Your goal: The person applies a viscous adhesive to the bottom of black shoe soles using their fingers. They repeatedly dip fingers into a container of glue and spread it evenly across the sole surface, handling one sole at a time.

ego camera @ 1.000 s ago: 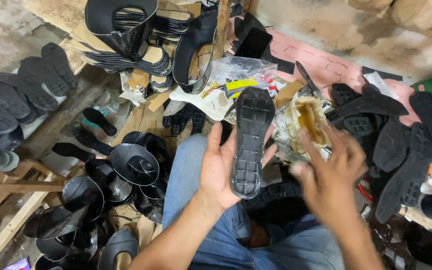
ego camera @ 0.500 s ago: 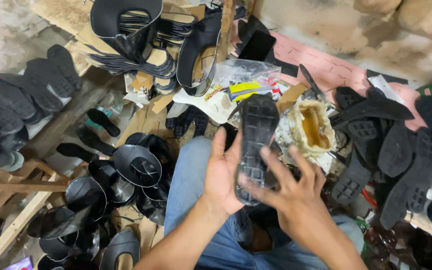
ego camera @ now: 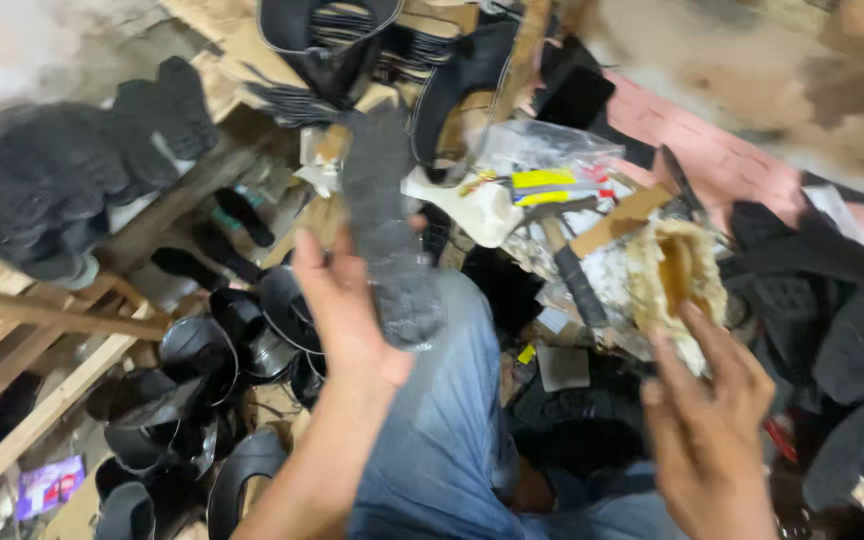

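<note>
The right hand (ego camera: 709, 425) is hovering empty with fingers loosely spread just below a glue-caked pot (ego camera: 680, 280), while the left hand (ego camera: 344, 312) is gripping a blurred black shoe sole (ego camera: 390, 225) upright above the jeans-clad knee (ego camera: 452, 400).

A grey concrete floor (ego camera: 752, 60) runs along the top. Below it lies a pink mat (ego camera: 722, 150). Left of the mat, wooden planks (ego camera: 42, 320) cross dim ground.
</note>
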A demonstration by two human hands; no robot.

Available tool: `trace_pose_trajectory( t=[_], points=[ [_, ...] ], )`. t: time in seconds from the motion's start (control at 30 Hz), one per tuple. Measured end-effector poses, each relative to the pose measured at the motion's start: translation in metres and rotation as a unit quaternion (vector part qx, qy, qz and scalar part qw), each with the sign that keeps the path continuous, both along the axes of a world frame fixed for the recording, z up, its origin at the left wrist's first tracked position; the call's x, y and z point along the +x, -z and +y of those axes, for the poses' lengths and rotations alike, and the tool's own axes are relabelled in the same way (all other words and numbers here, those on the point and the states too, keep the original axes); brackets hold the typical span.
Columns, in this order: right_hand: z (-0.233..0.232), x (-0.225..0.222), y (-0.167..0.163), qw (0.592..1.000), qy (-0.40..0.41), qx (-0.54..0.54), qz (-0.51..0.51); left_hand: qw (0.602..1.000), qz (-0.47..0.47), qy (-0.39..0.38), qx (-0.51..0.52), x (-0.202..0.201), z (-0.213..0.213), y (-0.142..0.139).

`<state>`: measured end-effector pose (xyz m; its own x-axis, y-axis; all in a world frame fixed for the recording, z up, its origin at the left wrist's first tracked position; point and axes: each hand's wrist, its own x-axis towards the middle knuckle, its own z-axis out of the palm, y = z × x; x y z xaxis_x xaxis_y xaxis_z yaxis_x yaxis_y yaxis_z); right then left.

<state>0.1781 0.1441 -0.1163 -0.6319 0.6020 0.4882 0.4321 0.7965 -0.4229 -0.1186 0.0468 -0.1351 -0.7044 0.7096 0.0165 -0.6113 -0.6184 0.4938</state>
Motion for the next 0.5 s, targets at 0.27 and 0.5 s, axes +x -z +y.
trace_pose_trajectory(
  t=[0.27, 0.5],
  points=[
    [0.059, 0.045, 0.104, 0.995, -0.063, -0.076, 0.019, 0.958, -0.019, -0.119, -0.261, -0.102, -0.091, 0.086],
    [0.094, 0.062, 0.184, 0.992, -0.055, -0.114, -0.004, 0.902, -0.04, 0.045, -0.428, -0.104, -0.078, 0.169]
  ],
)
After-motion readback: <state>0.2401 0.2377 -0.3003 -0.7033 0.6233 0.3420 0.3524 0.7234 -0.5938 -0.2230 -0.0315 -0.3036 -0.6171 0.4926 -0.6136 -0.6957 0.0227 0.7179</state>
